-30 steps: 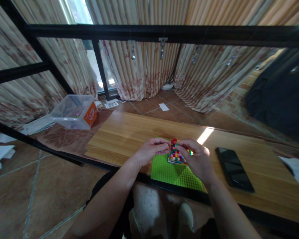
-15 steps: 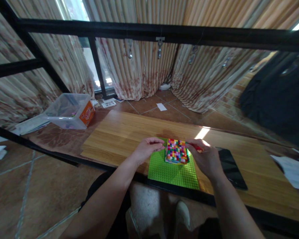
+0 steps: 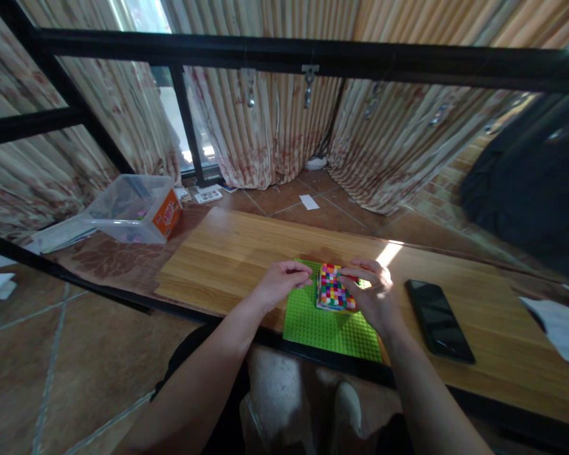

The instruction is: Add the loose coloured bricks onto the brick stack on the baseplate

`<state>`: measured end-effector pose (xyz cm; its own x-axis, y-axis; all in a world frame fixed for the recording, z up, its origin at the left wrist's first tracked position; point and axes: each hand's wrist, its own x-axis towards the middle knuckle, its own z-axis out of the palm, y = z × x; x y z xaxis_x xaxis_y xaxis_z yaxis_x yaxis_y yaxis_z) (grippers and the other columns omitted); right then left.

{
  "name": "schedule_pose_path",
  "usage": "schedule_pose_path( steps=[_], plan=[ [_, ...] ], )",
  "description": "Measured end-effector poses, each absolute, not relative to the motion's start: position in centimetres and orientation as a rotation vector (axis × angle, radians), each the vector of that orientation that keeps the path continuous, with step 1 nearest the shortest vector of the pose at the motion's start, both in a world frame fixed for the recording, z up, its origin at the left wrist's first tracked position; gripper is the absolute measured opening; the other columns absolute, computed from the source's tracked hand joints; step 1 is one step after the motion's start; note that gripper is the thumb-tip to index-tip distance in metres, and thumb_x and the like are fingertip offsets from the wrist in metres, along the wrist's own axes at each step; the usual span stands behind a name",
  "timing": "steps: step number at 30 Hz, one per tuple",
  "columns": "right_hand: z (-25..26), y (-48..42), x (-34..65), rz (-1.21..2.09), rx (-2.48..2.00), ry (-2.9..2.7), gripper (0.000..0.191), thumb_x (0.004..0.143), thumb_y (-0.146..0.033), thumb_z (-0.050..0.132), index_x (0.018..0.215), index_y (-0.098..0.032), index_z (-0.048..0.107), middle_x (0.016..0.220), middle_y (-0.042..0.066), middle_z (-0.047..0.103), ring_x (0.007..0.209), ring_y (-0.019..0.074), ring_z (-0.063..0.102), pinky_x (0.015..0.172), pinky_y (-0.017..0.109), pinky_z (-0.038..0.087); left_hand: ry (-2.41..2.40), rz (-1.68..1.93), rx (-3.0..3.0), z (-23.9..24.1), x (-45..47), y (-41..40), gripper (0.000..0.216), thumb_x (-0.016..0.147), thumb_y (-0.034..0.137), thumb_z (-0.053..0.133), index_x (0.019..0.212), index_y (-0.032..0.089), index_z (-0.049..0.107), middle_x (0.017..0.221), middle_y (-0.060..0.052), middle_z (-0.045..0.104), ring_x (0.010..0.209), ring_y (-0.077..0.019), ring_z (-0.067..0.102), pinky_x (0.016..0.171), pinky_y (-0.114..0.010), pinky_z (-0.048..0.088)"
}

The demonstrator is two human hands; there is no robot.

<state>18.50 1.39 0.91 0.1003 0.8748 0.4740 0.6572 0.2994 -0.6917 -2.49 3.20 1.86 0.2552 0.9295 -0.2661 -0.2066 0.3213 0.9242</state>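
Observation:
A block of many small multicoloured toy bricks stands on a green studded baseplate at the near edge of the table. Just left of the block, my left hand hovers over the plate's back left part with thumb and fingers drawn together; whatever is between them is too small to make out. My right hand reaches over the block's right side. Its thumb and forefinger meet at the block's top, covering part of it, and what they pinch is hidden. Some red and yellow shows beneath those fingers.
A black phone lies on the wooden table right of the baseplate. Past the table's left end sits a clear plastic bin with an orange label. Papers lie at the far right. A dark metal bar crosses ahead.
My right hand has moved left, from beside the block to over its top, uncovering more of the phone. My left hand has stayed almost still.

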Motion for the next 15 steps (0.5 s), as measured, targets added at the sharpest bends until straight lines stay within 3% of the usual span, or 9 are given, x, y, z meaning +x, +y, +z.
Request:
schedule_pose_path(
  steps=[8,15],
  plan=[
    [0.95,1.73,18.24,0.812,-1.379,-1.282,0.021,0.060,-0.041,0.079,0.074,-0.026,0.075,0.104,0.007,0.068,0.101,0.0255,0.061,0.088,0.044,0.051,1.028,0.934,0.934,1.96,-2.59,3.08,0.003,0.076,0.010,0.066,0.077,0.012,0.068,0.068,-0.001,0.066,0.068,-0.0088,0.062,0.067,-0.022,0.043],
    [0.60,2.08,17.71,1.016,-1.404,-0.956,0.024,0.049,-0.032,0.082,0.069,-0.022,0.073,0.096,0.005,0.072,0.087,0.0227,0.065,0.079,0.040,0.054,1.020,0.930,0.966,1.75,-2.47,2.94,0.006,0.076,0.010,0.065,0.080,0.012,0.069,0.070,-0.001,0.067,0.068,-0.0088,0.062,0.070,-0.024,0.044]
  ],
)
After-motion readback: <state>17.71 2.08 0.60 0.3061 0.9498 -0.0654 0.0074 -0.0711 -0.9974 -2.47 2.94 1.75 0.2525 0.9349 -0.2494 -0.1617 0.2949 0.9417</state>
